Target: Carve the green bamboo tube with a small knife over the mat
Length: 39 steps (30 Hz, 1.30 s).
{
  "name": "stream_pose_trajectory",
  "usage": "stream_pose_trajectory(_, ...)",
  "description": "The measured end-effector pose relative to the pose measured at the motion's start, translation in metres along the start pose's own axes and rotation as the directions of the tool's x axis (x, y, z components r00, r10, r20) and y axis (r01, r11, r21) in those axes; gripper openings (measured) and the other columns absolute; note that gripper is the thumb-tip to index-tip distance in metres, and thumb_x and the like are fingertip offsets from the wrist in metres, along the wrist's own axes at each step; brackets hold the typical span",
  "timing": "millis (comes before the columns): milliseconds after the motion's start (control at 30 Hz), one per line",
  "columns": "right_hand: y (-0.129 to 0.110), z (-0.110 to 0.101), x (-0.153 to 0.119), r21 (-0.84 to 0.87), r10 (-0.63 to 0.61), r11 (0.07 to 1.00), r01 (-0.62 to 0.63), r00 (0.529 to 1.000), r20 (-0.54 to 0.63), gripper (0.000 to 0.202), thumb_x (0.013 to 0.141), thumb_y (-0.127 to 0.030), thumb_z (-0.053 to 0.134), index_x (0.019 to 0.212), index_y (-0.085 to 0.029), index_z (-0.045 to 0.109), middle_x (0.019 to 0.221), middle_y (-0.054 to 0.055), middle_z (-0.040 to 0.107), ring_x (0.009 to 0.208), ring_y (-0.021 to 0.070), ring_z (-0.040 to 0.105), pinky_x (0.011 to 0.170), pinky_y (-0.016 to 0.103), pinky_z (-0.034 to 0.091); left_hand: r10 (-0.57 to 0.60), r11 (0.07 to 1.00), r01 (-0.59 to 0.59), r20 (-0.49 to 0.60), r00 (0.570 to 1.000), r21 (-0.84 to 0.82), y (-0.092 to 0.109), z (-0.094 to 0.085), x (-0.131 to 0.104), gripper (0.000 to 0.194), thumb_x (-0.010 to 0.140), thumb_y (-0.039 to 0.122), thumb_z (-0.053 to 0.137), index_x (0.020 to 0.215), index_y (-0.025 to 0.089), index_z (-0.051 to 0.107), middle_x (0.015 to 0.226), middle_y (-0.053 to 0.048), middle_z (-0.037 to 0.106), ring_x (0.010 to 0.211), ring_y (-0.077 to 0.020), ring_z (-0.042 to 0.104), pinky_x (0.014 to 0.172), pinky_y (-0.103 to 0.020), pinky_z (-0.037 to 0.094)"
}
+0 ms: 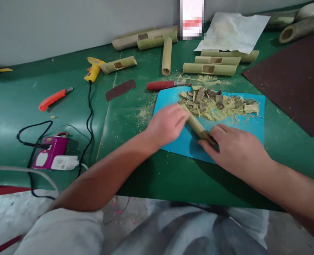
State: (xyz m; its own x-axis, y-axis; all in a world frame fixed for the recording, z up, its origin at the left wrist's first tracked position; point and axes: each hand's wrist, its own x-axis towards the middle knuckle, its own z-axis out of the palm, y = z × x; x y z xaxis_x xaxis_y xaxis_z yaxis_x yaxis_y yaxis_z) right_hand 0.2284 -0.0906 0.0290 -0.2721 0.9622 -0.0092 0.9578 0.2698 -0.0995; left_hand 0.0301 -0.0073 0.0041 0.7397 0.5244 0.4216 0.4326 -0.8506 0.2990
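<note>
A short bamboo tube [196, 124] slants over a blue sheet [174, 143]. Wrapped round its lower end is my right hand [235, 147], thumb in front. My left hand [169, 124] is closed at the tube's upper end, a little blurred; whatever its curled fingers hold is hidden. Just beyond the tube, bamboo chips [199, 97] and pale shavings [215, 111] lie heaped on the sheet. A red-handled carving knife [162, 85] rests by the sheet's far left edge.
Bamboo tubes with cut openings [209, 69] lie along the back. At left are a yellow glue gun [93, 69], an orange utility knife [54, 99], a purple power strip [54, 148] and cords. A brown strip [121, 89] and large brown sheet [292, 81] flank the work.
</note>
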Motion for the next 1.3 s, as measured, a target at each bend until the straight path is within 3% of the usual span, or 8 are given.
stream_pose_trajectory(367, -0.0006, -0.0020, 0.0004, -0.014, 0.002, 1.000, -0.002, 1.000, 0.007, 0.027, 0.092, -0.038, 0.052, 0.077, -0.018, 0.059, 0.071, 0.004, 0.058, 0.056, 0.0145, 0.046, 0.052, 0.030, 0.016, -0.080, 0.997, 0.080, -0.102, 0.992, -0.006, -0.0016, 0.0034, -0.0025, 0.024, 0.102, 0.021, 0.046, 0.092, 0.015, 0.066, 0.088, -0.008, 0.068, 0.083, -0.0176, 0.064, 0.076, -0.030, 0.052)
stream_pose_trajectory(500, -0.0004, -0.0005, -0.0001, 0.000, -0.012, 1.000, 0.012, 1.000, -0.009, 0.026, 0.092, -0.037, 0.051, 0.076, -0.018, 0.058, 0.069, 0.003, 0.057, 0.056, 0.0147, 0.046, 0.052, 0.029, 0.016, 0.078, 0.997, -0.078, -0.043, 0.996, 0.005, -0.0039, 0.0035, -0.0022, 0.029, 0.102, 0.022, 0.041, 0.092, 0.017, 0.068, 0.080, -0.006, 0.066, 0.077, -0.0178, 0.062, 0.071, -0.030, 0.051)
stream_pose_trajectory(633, 0.0001, 0.0006, -0.0005, 0.007, -0.001, 1.000, 0.001, 1.000, -0.021, 0.029, 0.093, -0.039, 0.048, 0.075, -0.019, 0.057, 0.070, 0.004, 0.057, 0.056, 0.0149, 0.045, 0.052, 0.030, 0.015, -0.134, 0.991, 0.136, -0.126, 0.983, 0.011, -0.0027, 0.0006, -0.0014, 0.024, 0.101, 0.023, 0.047, 0.087, 0.015, 0.065, 0.084, -0.007, 0.068, 0.081, -0.0172, 0.063, 0.074, -0.029, 0.051)
stream_pose_trajectory(733, 0.0006, 0.0005, -0.0004, 0.014, -0.003, 1.000, 0.003, 1.000, -0.008, 0.027, 0.093, -0.038, 0.049, 0.076, -0.018, 0.058, 0.071, 0.004, 0.058, 0.056, 0.0147, 0.046, 0.052, 0.030, 0.016, 0.009, 0.999, -0.006, 0.062, 0.998, -0.048, 0.0019, 0.0005, -0.0010, 0.028, 0.103, 0.023, 0.044, 0.089, 0.016, 0.066, 0.084, -0.007, 0.069, 0.079, -0.0168, 0.063, 0.072, -0.028, 0.051)
stream_pose_trajectory(867, 0.0010, -0.0001, -0.0004, 0.003, 0.005, 1.000, -0.005, 1.000, -0.010, 0.028, 0.093, -0.038, 0.049, 0.077, -0.018, 0.059, 0.071, 0.004, 0.058, 0.056, 0.0144, 0.046, 0.053, 0.030, 0.015, -0.104, 0.994, 0.101, -0.083, 0.991, -0.044, 0.0015, 0.0016, -0.0005, 0.023, 0.101, 0.022, 0.049, 0.089, 0.015, 0.066, 0.086, -0.008, 0.069, 0.082, -0.0171, 0.065, 0.075, -0.029, 0.052)
stream_pose_trajectory(1000, 0.0008, -0.0002, -0.0002, 0.021, 0.001, 1.000, -0.001, 1.000, -0.001, 0.027, 0.093, -0.037, 0.049, 0.078, -0.018, 0.060, 0.071, 0.004, 0.059, 0.057, 0.0148, 0.047, 0.052, 0.030, 0.016, 0.005, 0.998, -0.001, 0.062, 0.998, -0.056, -0.0001, 0.0013, -0.0017, 0.025, 0.102, 0.024, 0.046, 0.091, 0.016, 0.067, 0.086, -0.007, 0.070, 0.080, -0.0171, 0.066, 0.072, -0.029, 0.053)
stream_pose_trajectory(1133, 0.0000, -0.0005, 0.0000, 0.016, 0.005, 1.000, -0.005, 1.000, 0.001, 0.027, 0.093, -0.038, 0.051, 0.078, -0.017, 0.060, 0.072, 0.005, 0.059, 0.057, 0.0148, 0.046, 0.053, 0.030, 0.016, -0.101, 0.994, 0.097, -0.087, 0.991, -0.050, -0.0017, 0.0001, -0.0026, 0.022, 0.101, 0.022, 0.049, 0.091, 0.015, 0.067, 0.087, -0.007, 0.071, 0.082, -0.0162, 0.066, 0.074, -0.028, 0.053)
stream_pose_trajectory(1300, -0.0008, -0.0010, 0.0004, 0.007, -0.001, 1.000, 0.001, 1.000, 0.016, 0.026, 0.093, -0.037, 0.052, 0.078, -0.017, 0.060, 0.073, 0.005, 0.061, 0.058, 0.0156, 0.048, 0.053, 0.030, 0.017, 0.010, 0.997, -0.010, 0.010, 1.000, -0.073, -0.0008, 0.0009, -0.0029, 0.021, 0.102, 0.021, 0.048, 0.093, 0.015, 0.067, 0.086, -0.006, 0.070, 0.079, -0.0154, 0.065, 0.071, -0.026, 0.052)
